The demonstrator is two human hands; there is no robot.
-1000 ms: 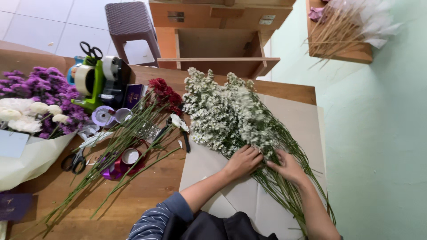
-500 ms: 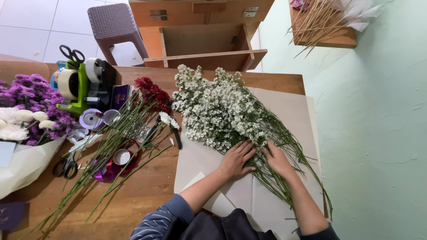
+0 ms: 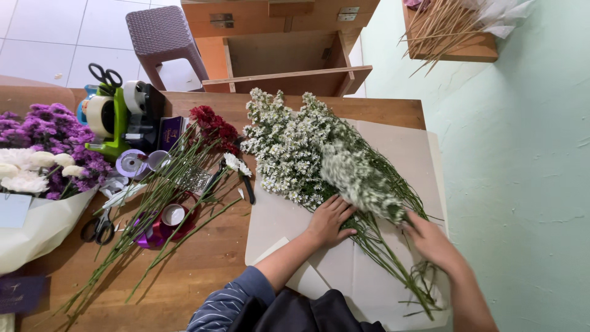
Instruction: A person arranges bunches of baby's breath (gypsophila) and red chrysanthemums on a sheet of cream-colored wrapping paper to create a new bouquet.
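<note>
Now, landmark: paper (image 3: 405,154), one beige sheet on the wooden table (image 3: 203,270). One bunch of white sprays (image 3: 295,147) lies across the paper, heads toward its far left corner, stems toward its near right corner. Left hand (image 3: 330,220) rests flat on the stems at the paper's middle, fingers spread, gripping nothing. Right hand (image 3: 430,240), right of it over the paper, closes loosely around one blurred sprig (image 3: 362,181) held just above the bunch; exact grip cannot be read.

Left of the paper:
- red flowers (image 3: 212,126), one cluster, long stems fanned toward the near table edge
- scissors, two: one pair (image 3: 97,226) flat on the table, one (image 3: 106,75) standing in the green tape holder (image 3: 114,117)
- ribbon spools, three: lilac (image 3: 131,163), red (image 3: 174,215), purple (image 3: 146,237)
- one wrapped purple-and-white bouquet (image 3: 37,154), farthest left.

Beyond the table: one stool (image 3: 163,37).
</note>
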